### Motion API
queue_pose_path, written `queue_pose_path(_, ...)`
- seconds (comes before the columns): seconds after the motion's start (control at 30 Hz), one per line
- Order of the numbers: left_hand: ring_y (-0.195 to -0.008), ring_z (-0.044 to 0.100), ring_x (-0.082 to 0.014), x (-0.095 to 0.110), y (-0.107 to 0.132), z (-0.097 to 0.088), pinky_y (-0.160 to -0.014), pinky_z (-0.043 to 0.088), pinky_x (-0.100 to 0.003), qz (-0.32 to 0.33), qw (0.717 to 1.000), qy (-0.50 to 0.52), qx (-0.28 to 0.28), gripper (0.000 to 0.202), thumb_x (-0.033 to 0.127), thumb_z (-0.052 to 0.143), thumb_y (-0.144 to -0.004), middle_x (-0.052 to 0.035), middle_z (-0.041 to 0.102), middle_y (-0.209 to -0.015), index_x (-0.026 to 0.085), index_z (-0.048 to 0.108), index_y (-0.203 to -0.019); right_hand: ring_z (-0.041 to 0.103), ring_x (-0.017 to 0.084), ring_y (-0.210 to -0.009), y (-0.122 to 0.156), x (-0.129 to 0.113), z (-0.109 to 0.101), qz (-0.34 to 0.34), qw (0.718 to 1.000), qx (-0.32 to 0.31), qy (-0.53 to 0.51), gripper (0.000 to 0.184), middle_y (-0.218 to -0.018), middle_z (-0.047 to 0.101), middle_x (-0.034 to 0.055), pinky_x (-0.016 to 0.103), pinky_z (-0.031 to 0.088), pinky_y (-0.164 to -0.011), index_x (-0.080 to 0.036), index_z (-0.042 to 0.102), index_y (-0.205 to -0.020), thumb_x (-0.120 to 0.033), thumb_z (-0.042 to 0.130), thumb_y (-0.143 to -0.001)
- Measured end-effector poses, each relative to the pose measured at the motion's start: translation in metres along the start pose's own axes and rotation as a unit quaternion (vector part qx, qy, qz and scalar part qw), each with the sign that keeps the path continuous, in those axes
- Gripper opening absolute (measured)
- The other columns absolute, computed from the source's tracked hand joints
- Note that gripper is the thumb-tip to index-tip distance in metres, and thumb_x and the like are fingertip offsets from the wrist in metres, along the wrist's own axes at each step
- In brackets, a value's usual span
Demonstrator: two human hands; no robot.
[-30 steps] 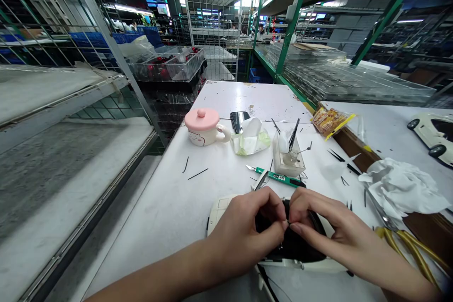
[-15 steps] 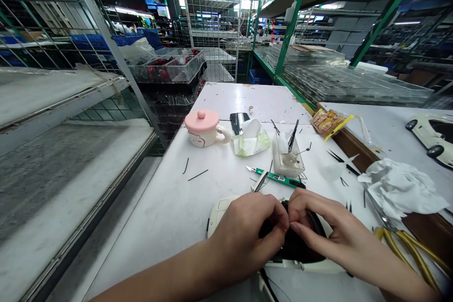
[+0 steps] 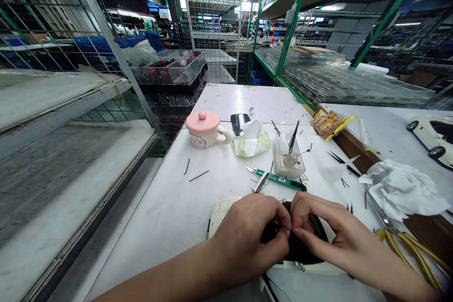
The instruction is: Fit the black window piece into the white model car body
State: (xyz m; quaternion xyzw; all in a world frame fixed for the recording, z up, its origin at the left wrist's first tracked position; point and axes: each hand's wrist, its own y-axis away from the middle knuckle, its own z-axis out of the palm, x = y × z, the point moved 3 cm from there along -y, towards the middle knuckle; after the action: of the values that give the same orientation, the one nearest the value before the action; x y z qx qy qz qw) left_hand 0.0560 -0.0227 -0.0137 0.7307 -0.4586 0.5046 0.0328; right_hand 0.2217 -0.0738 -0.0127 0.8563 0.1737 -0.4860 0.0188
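Where they pinch: the left hand (image 3: 247, 238) and right hand (image 3: 329, 231) are pressed together tip to tip above the middle of the work; whatever they hold is too fine or too hidden to tell.
Car shell: a white model car shell (image 3: 221, 212) lies at the near edge of the surface (image 3: 170, 207), right of centre, with a black insert (image 3: 300, 252) showing under the hands.
Risk: if the pinch slips, a fine piece could drop into the dark shell and be hard to find. Pressing too hard could crack or mark the shell, and a hard shove could send it toward the edge.
Sharp tools: a green craft knife (image 3: 279, 180) lies just beyond the hands, its bare blade exposed, so a sudden reach forward could nick a finger.
Arms: both forearms come in low from the near edge, angling toward each other, with the wrists bent inward and the hands curled over the shell.
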Motion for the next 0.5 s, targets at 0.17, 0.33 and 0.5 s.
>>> queue_pose_path(0.17,-0.073,0.06,-0.0133,-0.0012,0.001,0.0015,-0.068,0.044,-0.024,0.03,0.999,0.012,0.024,0.01,0.01,0.058,-0.077,-0.0019,0.066,-0.079,0.018,0.053,-0.082,0.048,0.011,-0.069,0.0026,0.0017,0.0,0.005,1.0,0.0,-0.007,0.015,-0.076,0.05,-0.0036,0.022,0.038,-0.062,-0.023,0.049,-0.082,-0.019,0.051,-0.096)
queue_pose_path(0.33,-0.073,0.06,-0.0145,0.0013,0.0005,-0.0002,-0.067,0.045,-0.025,0.015,0.999,0.034,0.018,0.015,0.013,0.062,-0.075,-0.0032,0.065,-0.082,0.018,0.051,-0.084,0.048,0.011,-0.069,0.0043,0.0027,0.0007,0.007,1.0,-0.005,-0.014,0.017,-0.075,0.05,-0.0038,0.023,0.038,-0.062,-0.023,0.048,-0.08,-0.02,0.051,-0.097)
queue_pose_path(0.5,-0.071,0.058,-0.0133,0.0008,0.002,0.0013,-0.067,0.044,-0.025,-0.004,0.999,0.047,0.001,0.016,0.013,0.063,-0.076,-0.0015,0.064,-0.08,0.019,0.049,-0.081,0.047,0.011,-0.068,0.0063,0.0018,0.0015,0.003,1.0,-0.019,-0.011,0.017,-0.074,0.049,-0.0045,0.022,0.038,-0.061,-0.023,0.047,-0.079,-0.02,0.053,-0.095)
